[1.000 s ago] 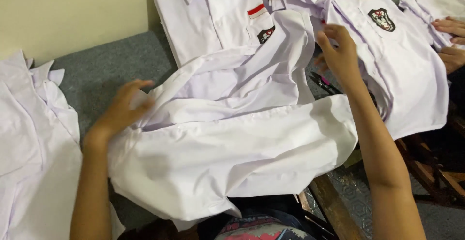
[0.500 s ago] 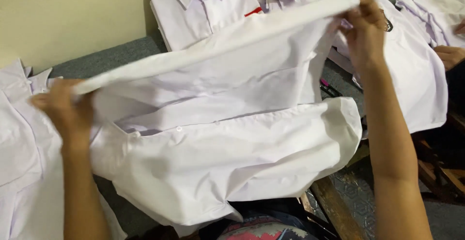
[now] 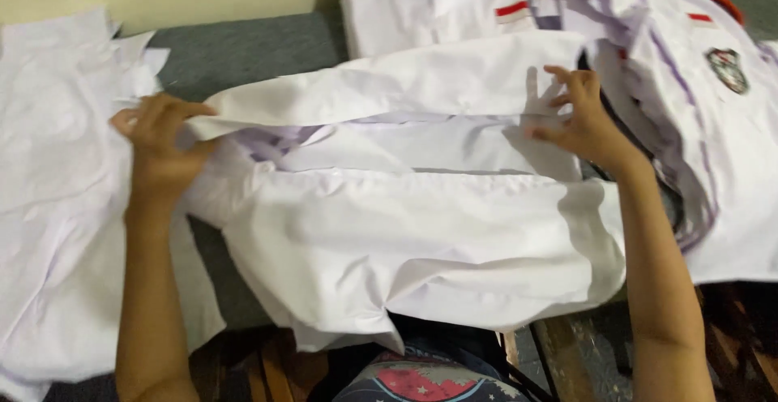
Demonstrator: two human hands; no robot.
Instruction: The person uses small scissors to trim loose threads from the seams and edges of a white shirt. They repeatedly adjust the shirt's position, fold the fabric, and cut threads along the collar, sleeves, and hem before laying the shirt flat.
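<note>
A white shirt (image 3: 421, 240) lies spread across the grey surface (image 3: 243, 53) in front of me, its lower part hanging over the near edge. A folded-over band of its cloth runs across the top. My left hand (image 3: 162, 147) grips the left end of that band, fingers curled around the fabric. My right hand (image 3: 575, 118) rests on the right end with fingers spread, pressing the cloth flat.
A pile of white cloth (image 3: 57, 207) lies at the left. More white shirts lie at the back (image 3: 429, 5) and right (image 3: 713, 126), one with a dark chest badge (image 3: 727, 68) and red strips. A wooden bench edge (image 3: 567, 353) shows below.
The raised flap of the shirt has come down and now lies folded flat. Both hands dropped with it, and the right hand opened out onto the cloth.
</note>
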